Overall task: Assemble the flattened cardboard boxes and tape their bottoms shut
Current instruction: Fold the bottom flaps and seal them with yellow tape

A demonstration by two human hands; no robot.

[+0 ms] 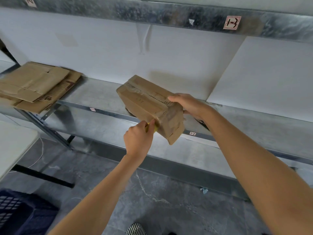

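An assembled brown cardboard box [144, 102] is tilted over the metal shelf [94, 97], its taped seam facing up. My right hand [186, 104] grips the box's near right end, fingers over the top edge. My left hand [138, 139] holds a small yellow tool [154, 128], mostly hidden in the fist, against the box's lower front corner where clear tape wraps over. A stack of flattened cardboard boxes [37, 85] lies on the shelf at the left.
A white board [264, 77] leans against the wall at the right of the shelf. A white table [13, 145] stands at the left, and a dark blue plastic crate [20, 212] sits on the grey floor below it. An upper shelf beam carries a label "1-3" [232, 22].
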